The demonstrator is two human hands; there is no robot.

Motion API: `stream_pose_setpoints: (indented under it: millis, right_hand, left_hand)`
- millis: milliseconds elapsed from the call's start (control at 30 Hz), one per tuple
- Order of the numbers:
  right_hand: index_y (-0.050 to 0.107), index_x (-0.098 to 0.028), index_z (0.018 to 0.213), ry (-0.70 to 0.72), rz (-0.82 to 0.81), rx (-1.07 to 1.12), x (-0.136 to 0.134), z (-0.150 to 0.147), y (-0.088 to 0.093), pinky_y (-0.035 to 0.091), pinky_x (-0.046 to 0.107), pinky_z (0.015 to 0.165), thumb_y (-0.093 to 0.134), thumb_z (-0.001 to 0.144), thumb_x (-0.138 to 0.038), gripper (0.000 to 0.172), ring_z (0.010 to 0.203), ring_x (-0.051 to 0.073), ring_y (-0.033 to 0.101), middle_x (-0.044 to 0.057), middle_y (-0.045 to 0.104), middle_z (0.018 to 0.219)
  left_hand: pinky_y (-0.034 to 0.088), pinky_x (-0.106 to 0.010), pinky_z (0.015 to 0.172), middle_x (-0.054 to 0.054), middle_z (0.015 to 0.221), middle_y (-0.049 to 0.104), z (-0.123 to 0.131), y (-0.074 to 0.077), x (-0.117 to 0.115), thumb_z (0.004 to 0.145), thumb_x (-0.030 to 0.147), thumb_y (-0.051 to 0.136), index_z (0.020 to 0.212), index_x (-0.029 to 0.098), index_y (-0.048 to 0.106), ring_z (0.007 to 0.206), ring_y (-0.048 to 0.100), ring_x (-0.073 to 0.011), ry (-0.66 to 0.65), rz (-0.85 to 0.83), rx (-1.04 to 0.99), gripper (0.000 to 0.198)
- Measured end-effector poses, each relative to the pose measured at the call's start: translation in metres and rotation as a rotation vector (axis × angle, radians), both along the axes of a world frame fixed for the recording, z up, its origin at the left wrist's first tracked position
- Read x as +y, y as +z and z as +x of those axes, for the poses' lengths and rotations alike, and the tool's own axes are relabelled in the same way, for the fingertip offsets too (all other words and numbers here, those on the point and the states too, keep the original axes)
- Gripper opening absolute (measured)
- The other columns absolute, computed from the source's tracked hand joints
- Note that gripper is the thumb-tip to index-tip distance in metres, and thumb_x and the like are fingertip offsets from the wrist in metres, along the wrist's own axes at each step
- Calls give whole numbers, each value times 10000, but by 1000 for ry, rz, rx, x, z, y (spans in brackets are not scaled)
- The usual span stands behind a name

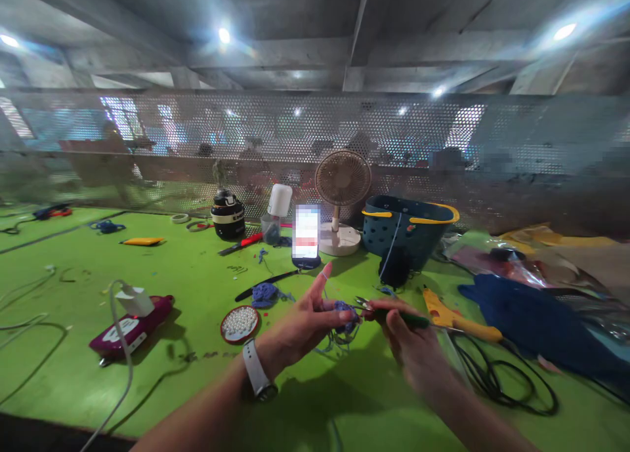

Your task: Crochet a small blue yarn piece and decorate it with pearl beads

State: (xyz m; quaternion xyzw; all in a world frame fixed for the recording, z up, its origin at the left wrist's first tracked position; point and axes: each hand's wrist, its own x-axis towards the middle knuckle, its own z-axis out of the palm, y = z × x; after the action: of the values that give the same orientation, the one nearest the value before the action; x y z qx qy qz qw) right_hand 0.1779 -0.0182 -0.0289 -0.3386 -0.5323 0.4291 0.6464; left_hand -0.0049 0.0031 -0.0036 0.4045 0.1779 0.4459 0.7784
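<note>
My left hand (pixel 308 317), with a white watch on the wrist, pinches a small blue crocheted piece (pixel 344 311) between thumb and fingers, index finger raised. My right hand (pixel 411 337) is closed around a green-handled crochet hook (pixel 398 317) whose tip meets the blue piece. Thin blue yarn trails from the piece over the green table (pixel 197 288). A dark ball of yarn (pixel 394 266) lies just behind my hands.
A round dish of white beads (pixel 239 323) sits left of my hands, with a blue crochet scrap (pixel 264 294) behind it. A phone (pixel 306 235), small fan (pixel 342 199), blue basket (pixel 408 226), yellow glue gun (pixel 450 315), black cable (pixel 506 380) and magenta power strip (pixel 130 327) surround them.
</note>
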Motion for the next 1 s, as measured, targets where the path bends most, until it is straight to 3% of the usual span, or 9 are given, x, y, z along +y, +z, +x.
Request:
stream_pose_setpoints:
  millis: [267, 500, 800, 1000]
  right_hand:
    - [772, -283, 749, 90, -102, 122, 4, 3, 6, 528, 311, 695, 809, 654, -495, 235, 717, 195, 677, 26, 747, 738]
    - [785, -287, 730, 92, -4, 50, 7, 5, 10, 534, 306, 663, 815, 655, -474, 203, 651, 185, 673, 17, 751, 716]
    - [790, -303, 798, 169, 95, -68, 5, 10, 12, 521, 332, 689, 747, 755, -445, 154, 701, 202, 657, 30, 743, 743]
    - [789, -302, 839, 233, 150, -118, 6, 11, 11, 497, 317, 691, 703, 807, -424, 152, 724, 197, 641, 31, 734, 740]
  left_hand:
    - [440, -220, 670, -22, 679, 717, -4, -3, 3, 711, 12, 756, 1517, 189, -18, 664, 678, -132, -59, -29, -19, 1132]
    - [426, -225, 674, -6, 660, 694, -8, -7, 6, 703, 38, 775, 1518, 178, 9, 637, 648, -115, -114, -34, -27, 1127]
    - [407, -230, 630, -3, 653, 703, -13, -14, 13, 693, 34, 775, 1480, 171, 237, 626, 654, -122, -250, -31, -100, 963]
    - [389, -257, 628, 6, 641, 701, -16, -17, 16, 642, 74, 809, 1468, 167, 273, 589, 624, -123, -287, -19, -56, 989]
